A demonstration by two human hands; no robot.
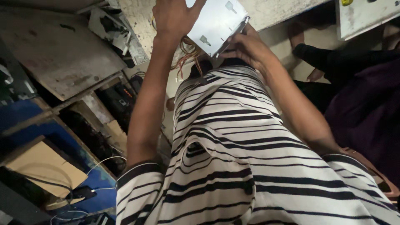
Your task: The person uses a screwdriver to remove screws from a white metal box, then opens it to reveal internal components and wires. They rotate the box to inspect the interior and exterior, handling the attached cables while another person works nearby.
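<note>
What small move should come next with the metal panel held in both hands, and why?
Probably lower the white metal panel toward the lap: the left hand and right hand hold it partly out of frame, with loose wires dangling beneath.

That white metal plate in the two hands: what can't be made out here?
- Head view: the white metal plate runs off the top edge.
- Left hand: fingertips cut off by that edge.
- Right hand: its grip is hidden behind the plate.
- Reddish wires below: their ends are blurred.
</note>
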